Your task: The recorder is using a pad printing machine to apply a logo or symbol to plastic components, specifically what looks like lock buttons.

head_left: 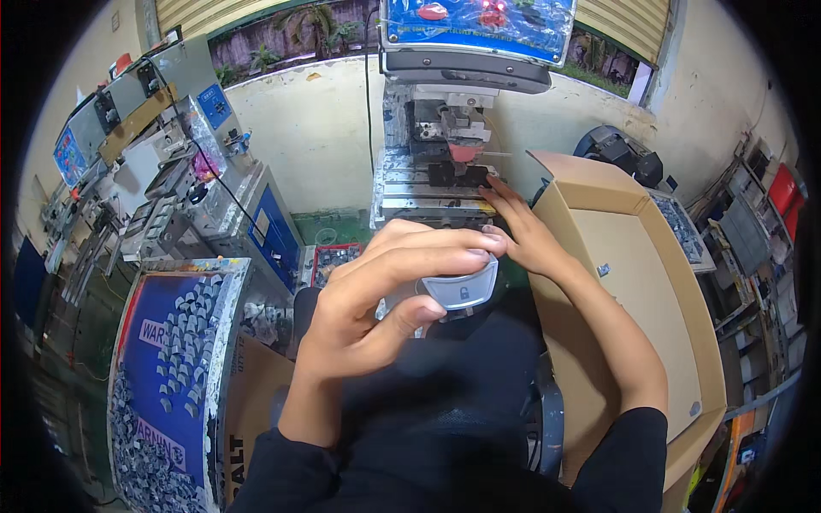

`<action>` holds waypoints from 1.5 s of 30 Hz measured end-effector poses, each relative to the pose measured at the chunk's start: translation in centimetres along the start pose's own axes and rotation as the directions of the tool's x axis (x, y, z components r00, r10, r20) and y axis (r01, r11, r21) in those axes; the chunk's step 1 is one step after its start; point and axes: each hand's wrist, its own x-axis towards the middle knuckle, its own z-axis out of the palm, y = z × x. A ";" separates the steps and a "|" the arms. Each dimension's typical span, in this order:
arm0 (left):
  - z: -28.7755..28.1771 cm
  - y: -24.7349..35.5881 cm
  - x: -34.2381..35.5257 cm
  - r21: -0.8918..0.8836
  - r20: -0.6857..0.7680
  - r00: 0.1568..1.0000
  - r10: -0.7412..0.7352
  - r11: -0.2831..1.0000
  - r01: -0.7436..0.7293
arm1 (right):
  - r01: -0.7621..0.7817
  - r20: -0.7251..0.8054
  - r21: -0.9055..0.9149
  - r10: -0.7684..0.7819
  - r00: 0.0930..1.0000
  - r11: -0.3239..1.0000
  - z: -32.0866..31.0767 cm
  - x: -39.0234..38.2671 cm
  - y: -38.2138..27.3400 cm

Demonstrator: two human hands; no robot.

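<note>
My left hand (363, 295) is raised close to the camera and pinches a small grey plastic button cap (466, 291) between thumb and fingers. A padlock symbol shows on the cap's face, which has a paler rim. Farther off, my right hand (532, 239) reaches to the bed of a pad printing machine (466, 75). Its fingers are stretched out, with the tips at the right edge of a black fixture (449, 175). Above that fixture hangs a reddish printing pad (467, 152). Whether anything sits in the fixture is too small to tell.
At left, a blue board (167, 342) carries many small grey caps. To the right stands an open cardboard box (633, 256) with a few small pieces inside. A red tray (332, 261) of grey parts lies left of the machine. Another machine (214, 188) stands back left.
</note>
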 end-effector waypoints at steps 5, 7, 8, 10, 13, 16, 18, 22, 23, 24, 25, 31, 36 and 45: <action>0.0 0.4 0.1 0.001 0.004 1.000 0.002 1.000 -0.002 | 0.011 -0.003 0.009 -0.011 1.000 1.000 0.0 0.1 -0.1; 0.0 0.5 0.1 0.002 0.001 1.000 0.001 1.000 -0.001 | 0.017 -0.006 0.005 -0.017 1.000 1.000 0.0 0.2 -0.2; 0.0 0.4 0.1 0.009 0.010 1.000 0.000 1.000 0.000 | 0.013 -0.003 0.005 -0.013 1.000 1.000 0.0 0.1 -0.1; 0.1 0.4 0.2 0.014 0.020 1.000 0.000 1.000 -0.001 | 0.008 0.000 0.005 -0.008 1.000 1.000 0.1 0.1 0.0; 0.2 0.5 0.2 0.004 0.020 1.000 -0.003 1.000 0.003 | 0.018 -0.015 0.000 -0.018 1.000 1.000 0.2 0.0 0.1; 0.2 0.5 0.1 0.004 0.028 1.000 -0.003 1.000 0.003 | 0.022 -0.015 0.021 -0.022 1.000 1.000 0.1 0.1 -0.2; 0.5 0.2 0.3 -0.011 0.010 1.000 -0.002 1.000 0.002 | 0.008 -0.020 -0.028 -0.009 1.000 1.000 -0.2 -0.1 0.0; 0.6 -2.9 -0.7 -0.055 -0.028 0.985 -0.171 0.984 0.169 | 0.080 -0.217 -0.060 -0.091 0.972 0.995 -1.3 0.0 -1.6; 0.6 -4.6 -1.1 0.020 -0.078 0.979 -0.189 0.981 0.191 | 0.139 -0.305 -0.012 -0.136 0.943 0.990 -1.6 0.5 -3.3; 1.4 -5.8 -1.1 0.021 -0.166 0.948 -0.271 0.960 0.278 | 0.141 -0.304 -0.011 -0.138 0.943 0.990 -2.0 0.7 -4.7; 2.2 -7.1 -1.3 -0.029 -0.247 0.909 -0.336 0.940 0.340 | 0.075 -0.242 0.347 0.012 0.970 0.935 -2.3 0.7 -6.1; 5.8 -11.9 -1.8 0.047 -0.387 0.842 -0.377 0.903 0.426 | -0.004 -0.153 0.769 0.189 0.970 0.639 -1.1 0.9 -8.0; 6.6 -12.9 -1.5 0.216 -0.213 0.932 -0.294 0.916 0.338 | -0.146 -0.100 0.731 0.316 0.943 0.667 -1.0 0.7 -4.8; 1.0 -19.6 2.4 0.547 -0.189 0.944 -0.270 0.770 0.329 | -0.097 -0.279 0.510 0.271 0.921 0.855 -1.6 2.4 0.1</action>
